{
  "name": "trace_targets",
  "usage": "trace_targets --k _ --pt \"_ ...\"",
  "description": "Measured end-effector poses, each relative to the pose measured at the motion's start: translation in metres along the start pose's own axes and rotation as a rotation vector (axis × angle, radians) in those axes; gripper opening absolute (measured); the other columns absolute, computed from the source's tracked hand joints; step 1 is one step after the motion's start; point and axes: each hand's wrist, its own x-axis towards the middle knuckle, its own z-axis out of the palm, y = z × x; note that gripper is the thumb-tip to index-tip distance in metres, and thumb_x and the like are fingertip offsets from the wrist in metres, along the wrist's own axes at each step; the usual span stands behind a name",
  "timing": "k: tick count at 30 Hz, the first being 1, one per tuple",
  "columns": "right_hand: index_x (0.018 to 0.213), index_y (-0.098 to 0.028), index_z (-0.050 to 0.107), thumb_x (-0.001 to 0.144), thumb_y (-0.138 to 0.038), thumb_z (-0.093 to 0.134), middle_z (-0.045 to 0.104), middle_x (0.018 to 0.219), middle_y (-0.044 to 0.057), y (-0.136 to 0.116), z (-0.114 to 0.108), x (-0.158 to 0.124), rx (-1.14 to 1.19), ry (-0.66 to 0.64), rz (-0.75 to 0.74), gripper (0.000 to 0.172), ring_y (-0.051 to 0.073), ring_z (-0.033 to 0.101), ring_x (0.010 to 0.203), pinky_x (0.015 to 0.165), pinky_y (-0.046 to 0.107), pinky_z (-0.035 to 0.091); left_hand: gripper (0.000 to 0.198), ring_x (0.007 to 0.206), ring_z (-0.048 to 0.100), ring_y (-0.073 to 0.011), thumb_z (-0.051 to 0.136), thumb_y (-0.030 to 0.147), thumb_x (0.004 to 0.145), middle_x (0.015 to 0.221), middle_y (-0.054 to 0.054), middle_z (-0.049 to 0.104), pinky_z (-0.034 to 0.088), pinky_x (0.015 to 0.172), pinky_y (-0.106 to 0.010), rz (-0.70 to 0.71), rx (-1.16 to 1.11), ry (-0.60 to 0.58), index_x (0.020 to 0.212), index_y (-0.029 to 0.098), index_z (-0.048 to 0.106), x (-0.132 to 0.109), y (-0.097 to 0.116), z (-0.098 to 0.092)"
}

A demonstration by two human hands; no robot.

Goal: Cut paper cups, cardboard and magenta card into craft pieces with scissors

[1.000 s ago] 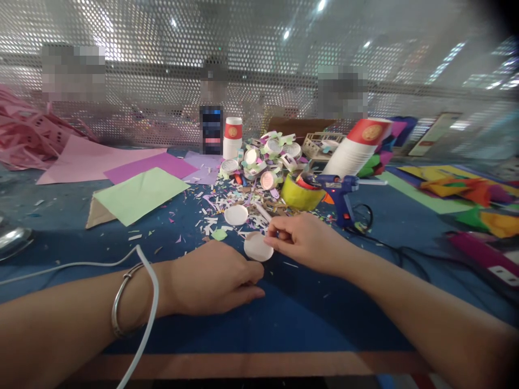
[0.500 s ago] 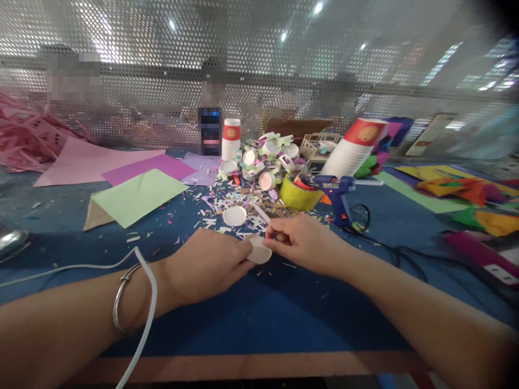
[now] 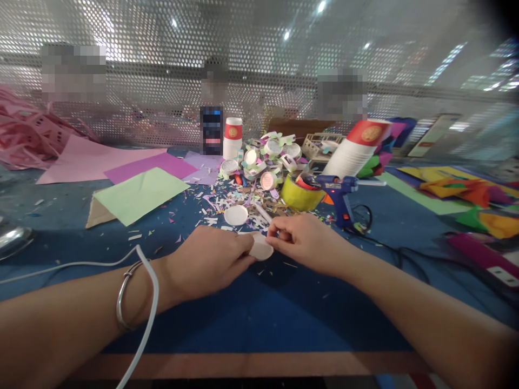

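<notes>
A small white paper disc (image 3: 261, 249) sits between my two hands just above the blue table (image 3: 259, 319). My left hand (image 3: 206, 262), with a metal bangle on its wrist, is closed with its fingertips pinching the disc's left edge. My right hand (image 3: 302, 240) is closed too, pinching the disc's right edge with thumb and forefinger. A second white disc (image 3: 235, 215) lies flat on the table just beyond my hands, among paper scraps.
A pile of cut paper cups and scraps (image 3: 263, 162) lies behind. A yellow tape roll (image 3: 300, 193), a blue glue gun (image 3: 338, 192) with black cord, a tipped cup stack (image 3: 357, 146), coloured paper sheets (image 3: 138, 194) and a white cable (image 3: 146, 319) surround my arms.
My left hand moved forward from resting on the table and took hold of the disc's left edge. My right hand kept its grip and barely shifted.
</notes>
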Motion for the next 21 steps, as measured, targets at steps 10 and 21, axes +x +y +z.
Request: trace_targets --k 10,21 --pt "0.083 -0.017 0.069 0.091 -0.031 0.06 0.062 0.058 0.0 0.0 0.0 -0.001 -0.005 -0.022 0.004 0.018 0.012 0.051 0.051 0.055 0.026 0.029 0.015 0.061 0.059 -0.0148 0.052 0.032 0.096 0.073 0.001 0.065 0.035 0.056 -0.027 -0.023 -0.109 0.098 0.09 0.019 0.058 0.004 -0.009 0.001" --pt "0.084 -0.018 0.069 0.093 -0.035 0.058 0.064 0.062 0.001 0.002 -0.001 -0.001 -0.014 0.056 -0.015 0.022 0.013 0.054 0.053 0.053 0.026 0.029 0.02 0.069 0.059 -0.0152 0.049 0.028 0.095 0.079 -0.002 0.067 0.037 0.06 -0.027 -0.087 -0.072 0.203 0.084 0.019 0.062 0.008 -0.02 -0.002"
